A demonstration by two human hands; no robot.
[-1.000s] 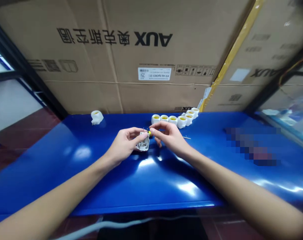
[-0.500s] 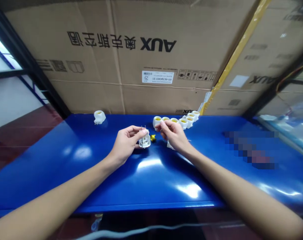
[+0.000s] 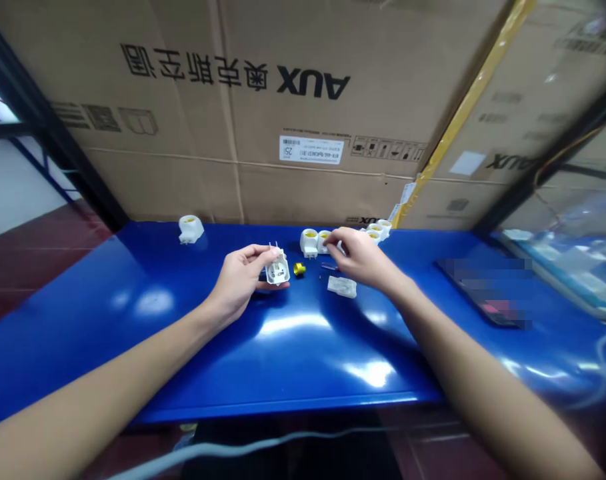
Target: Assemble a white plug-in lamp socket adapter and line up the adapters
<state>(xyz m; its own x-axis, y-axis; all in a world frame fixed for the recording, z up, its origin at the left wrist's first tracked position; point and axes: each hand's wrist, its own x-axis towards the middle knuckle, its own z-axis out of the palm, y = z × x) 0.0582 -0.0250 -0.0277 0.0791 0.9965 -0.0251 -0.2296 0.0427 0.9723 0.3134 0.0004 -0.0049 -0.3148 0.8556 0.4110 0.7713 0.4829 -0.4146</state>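
My left hand (image 3: 240, 277) grips a white plug-in lamp holder housing (image 3: 277, 269), its hollow inside facing me and metal prongs pointing up. Just right of it, a brass-coloured threaded socket shell (image 3: 299, 269) lies on the blue table. My right hand (image 3: 355, 253) hovers by the row of finished-looking lamp holders (image 3: 309, 241), thumb and fingertips pinched; whatever they hold is too small to make out. Beneath that hand is a thin dark tool (image 3: 329, 267), partly covered. A translucent white cover piece (image 3: 342, 287) lies nearer to me.
One more white lamp holder (image 3: 191, 229) stands at the back left. Large cardboard boxes (image 3: 263, 180) wall off the table's far side. A dark flat object, partly blurred out (image 3: 477, 293), lies on the right, with a tray of parts (image 3: 567, 273) beyond it.
My right hand has moved slightly right and away from the left hand, uncovering the cover piece and part of the thin tool. The housing in my left hand has tilted a little; the view shifted.
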